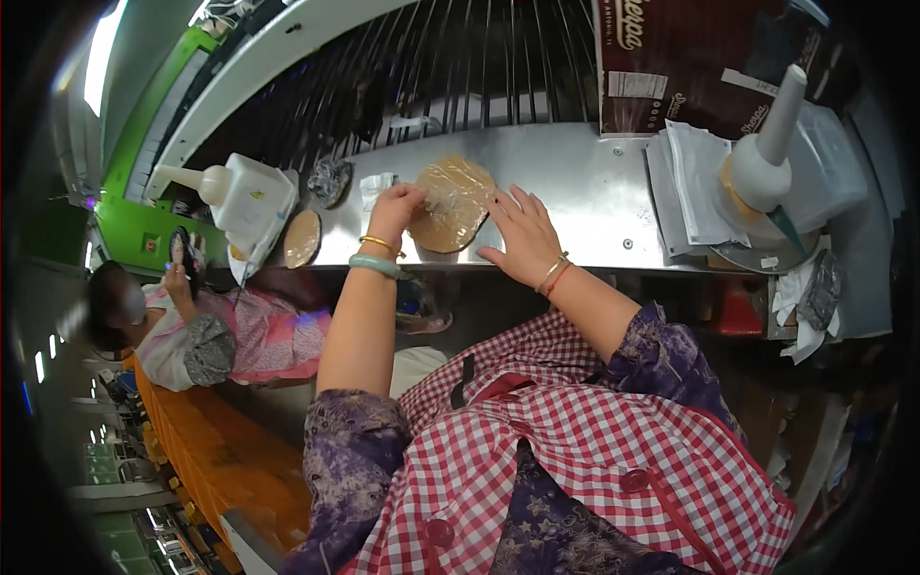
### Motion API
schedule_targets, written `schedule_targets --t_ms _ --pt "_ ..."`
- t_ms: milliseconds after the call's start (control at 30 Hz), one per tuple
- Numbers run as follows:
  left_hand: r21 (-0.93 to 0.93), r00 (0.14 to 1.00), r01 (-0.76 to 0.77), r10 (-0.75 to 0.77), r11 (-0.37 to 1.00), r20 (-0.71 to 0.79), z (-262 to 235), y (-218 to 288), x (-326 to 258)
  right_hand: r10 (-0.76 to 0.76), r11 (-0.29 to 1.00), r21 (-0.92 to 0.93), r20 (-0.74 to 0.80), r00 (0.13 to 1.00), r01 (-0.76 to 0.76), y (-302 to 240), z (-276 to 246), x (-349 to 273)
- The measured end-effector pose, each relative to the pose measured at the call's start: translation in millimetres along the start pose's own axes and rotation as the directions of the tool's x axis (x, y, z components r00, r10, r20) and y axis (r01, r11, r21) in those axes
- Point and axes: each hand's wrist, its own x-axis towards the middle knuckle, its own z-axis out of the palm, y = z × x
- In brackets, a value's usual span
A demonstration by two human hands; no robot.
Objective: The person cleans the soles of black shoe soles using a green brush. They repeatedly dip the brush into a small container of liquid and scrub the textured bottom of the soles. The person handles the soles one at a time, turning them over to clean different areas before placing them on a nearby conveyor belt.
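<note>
A flat, rounded brown piece [450, 211] with shiny clear tape or film over it lies on the metal bench top in front of me. At its left edge, my left hand [393, 213] is closed in a pinch with thumb and fingertips together. What sits between those fingertips is too small to make out. My right hand [525, 235] rests at the piece's right side, fingers stretched out and spread, fingertips touching its edge. A smaller oval brown piece [303, 239] lies farther left, near the bench's front edge.
A white bottle with a long nozzle [254, 196], a crumpled dark wad [331, 182] and a white scrap [377, 188] are left. At right stand a dark red carton [690, 72], plastic bags [692, 187] and another nozzle bottle [762, 172]. Metal rods lie behind; a co-worker [220, 335] sits left.
</note>
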Motion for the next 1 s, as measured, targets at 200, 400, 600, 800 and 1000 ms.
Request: schedule_targets --t_ms 200,400,600,800,1000 --pt "0.783 0.971 -0.121 0.236 0.611 -0.035 19.7 6.9 31.1 -0.063 0.998 -0.019 -0.185 0.981 0.061 17.8 -19.6 -21.7" --pt "0.945 0.867 0.036 0.46 0.324 -0.191 40.4 15.1 9.3 -0.083 0.997 -0.025 -0.252 0.964 0.08 17.2 -21.4 -23.7" --pt "0.787 0.92 0.111 0.238 0.606 -0.313 10.8 -9.1 38.2 -0.083 0.996 -0.004 -0.266 0.96 0.085 22.7 -21.2 -25.4" --pt "0.926 0.962 0.167 0.151 0.338 -0.228 -18.1 -27.2 34.7 -0.108 0.994 -0.015 -0.239 0.965 0.108 17.3 -19.4 -26.0" --pt "0.707 0.866 0.205 0.211 0.676 -0.453 3.4 -17.7 17.1 -0.139 0.99 -0.04 -0.222 0.965 0.134 18.4 -20.5 -26.1"
